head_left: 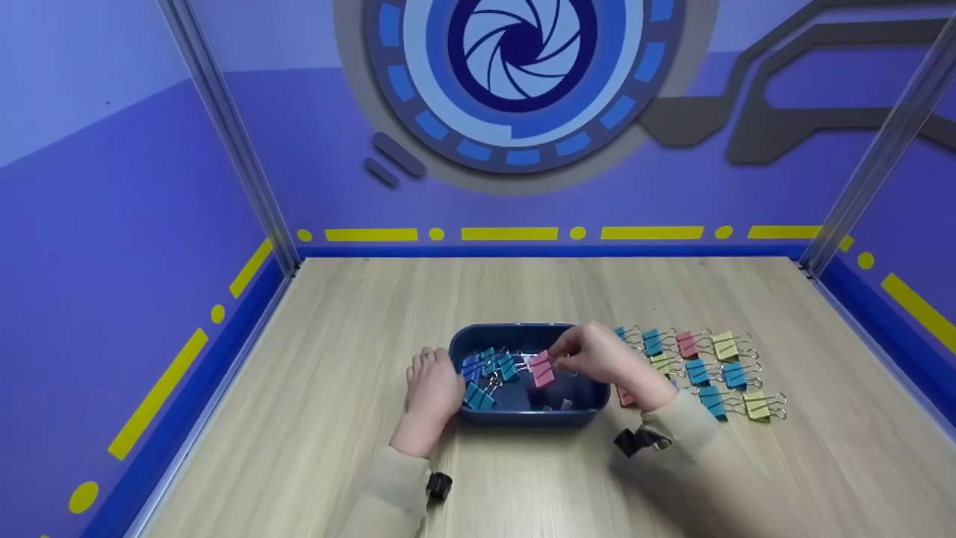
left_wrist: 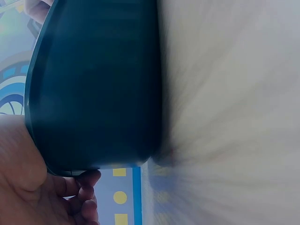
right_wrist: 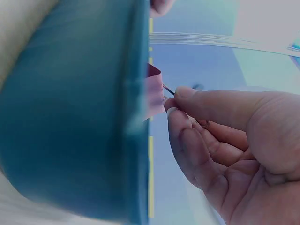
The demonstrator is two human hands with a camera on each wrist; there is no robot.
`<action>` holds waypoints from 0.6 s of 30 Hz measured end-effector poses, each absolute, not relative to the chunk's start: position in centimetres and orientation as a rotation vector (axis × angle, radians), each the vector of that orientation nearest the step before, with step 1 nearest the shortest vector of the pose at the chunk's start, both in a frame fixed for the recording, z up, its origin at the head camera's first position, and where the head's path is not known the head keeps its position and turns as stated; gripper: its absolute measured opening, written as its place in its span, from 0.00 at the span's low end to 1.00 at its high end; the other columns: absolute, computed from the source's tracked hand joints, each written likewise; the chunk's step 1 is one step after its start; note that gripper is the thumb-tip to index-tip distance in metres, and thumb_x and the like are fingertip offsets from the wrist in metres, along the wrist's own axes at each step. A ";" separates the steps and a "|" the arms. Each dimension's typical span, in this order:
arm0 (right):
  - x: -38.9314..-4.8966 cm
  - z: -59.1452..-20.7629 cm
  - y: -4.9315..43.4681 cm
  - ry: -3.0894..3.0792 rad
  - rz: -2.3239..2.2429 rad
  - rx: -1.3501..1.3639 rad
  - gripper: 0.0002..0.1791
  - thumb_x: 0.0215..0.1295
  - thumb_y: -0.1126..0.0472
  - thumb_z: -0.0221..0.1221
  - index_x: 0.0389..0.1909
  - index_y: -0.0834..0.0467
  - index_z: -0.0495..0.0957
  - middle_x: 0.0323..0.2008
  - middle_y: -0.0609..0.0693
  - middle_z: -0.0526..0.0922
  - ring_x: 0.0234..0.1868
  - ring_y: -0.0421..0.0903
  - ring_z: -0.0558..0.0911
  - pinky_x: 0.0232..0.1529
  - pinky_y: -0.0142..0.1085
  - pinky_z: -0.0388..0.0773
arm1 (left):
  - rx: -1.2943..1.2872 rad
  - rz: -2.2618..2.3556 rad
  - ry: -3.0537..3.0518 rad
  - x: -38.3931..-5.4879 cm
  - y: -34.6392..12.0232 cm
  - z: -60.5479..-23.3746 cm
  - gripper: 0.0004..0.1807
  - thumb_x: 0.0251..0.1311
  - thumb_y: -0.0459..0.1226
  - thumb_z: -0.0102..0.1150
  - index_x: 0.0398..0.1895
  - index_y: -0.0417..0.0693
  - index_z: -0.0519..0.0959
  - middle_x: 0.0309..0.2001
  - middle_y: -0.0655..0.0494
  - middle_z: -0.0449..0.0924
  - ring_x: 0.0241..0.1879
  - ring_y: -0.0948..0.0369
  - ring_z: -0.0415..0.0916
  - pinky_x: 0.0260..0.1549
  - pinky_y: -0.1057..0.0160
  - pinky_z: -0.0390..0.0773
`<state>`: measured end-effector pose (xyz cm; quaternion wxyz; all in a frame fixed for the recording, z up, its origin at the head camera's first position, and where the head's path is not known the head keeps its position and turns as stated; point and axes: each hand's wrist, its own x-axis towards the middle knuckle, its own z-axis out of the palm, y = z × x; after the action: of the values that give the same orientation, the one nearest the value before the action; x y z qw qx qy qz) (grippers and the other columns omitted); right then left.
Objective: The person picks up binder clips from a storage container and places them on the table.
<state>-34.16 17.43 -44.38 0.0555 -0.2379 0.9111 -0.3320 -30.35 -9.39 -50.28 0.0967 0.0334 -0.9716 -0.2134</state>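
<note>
A pink binder clip [head_left: 541, 370] is held by its wire handle between the thumb and fingertips of my right hand [head_left: 597, 357], over the inside of a dark blue box [head_left: 532, 420]. The right wrist view shows this pink clip [right_wrist: 153, 91] partly hidden behind the box wall. My left hand [head_left: 435, 385] grips the box at its left end, fingers curled against the outside; the thumb tip is out of sight. Inside the box, toward its left side, lie several loose clips, among them a teal clip [head_left: 479, 397] and a blue clip [head_left: 471, 367].
Right of the box, several clips lie in rough rows on the wooden table [head_left: 358, 314], including a red-pink clip [head_left: 687, 344], a yellow clip [head_left: 756, 406] and a teal clip [head_left: 712, 403]. My right forearm partly covers these rows. Panel walls border the table at the back and sides.
</note>
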 end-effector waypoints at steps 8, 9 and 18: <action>-32.4 -43.0 19.5 2.819 -1.040 -0.605 0.08 0.60 0.65 0.68 0.40 0.59 0.89 0.34 0.51 0.89 0.30 0.40 0.81 0.31 0.32 0.78 | 0.118 -0.655 -2.895 -30.4 -9.3 -50.3 0.17 0.62 0.35 0.62 0.50 0.32 0.75 0.50 0.38 0.74 0.52 0.43 0.70 0.54 0.46 0.68; -32.1 -42.8 19.8 2.820 -1.042 -0.586 0.08 0.61 0.65 0.68 0.41 0.59 0.88 0.34 0.51 0.89 0.30 0.41 0.81 0.32 0.32 0.79 | 0.119 -0.654 -2.896 -30.4 -9.3 -50.3 0.17 0.62 0.35 0.62 0.50 0.32 0.75 0.50 0.38 0.74 0.52 0.43 0.69 0.54 0.46 0.68; -29.7 -41.0 24.0 2.892 -1.053 -0.546 0.08 0.63 0.65 0.67 0.42 0.60 0.88 0.36 0.52 0.89 0.35 0.42 0.83 0.35 0.31 0.81 | 0.104 -0.629 -2.885 -30.4 -9.3 -50.3 0.17 0.61 0.35 0.63 0.49 0.32 0.75 0.48 0.38 0.74 0.51 0.44 0.70 0.53 0.46 0.68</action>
<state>-29.69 24.04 -41.03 0.0078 -0.1745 0.9252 -0.3368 -30.38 -9.29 -50.30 0.0935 0.0352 -0.9721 -0.2120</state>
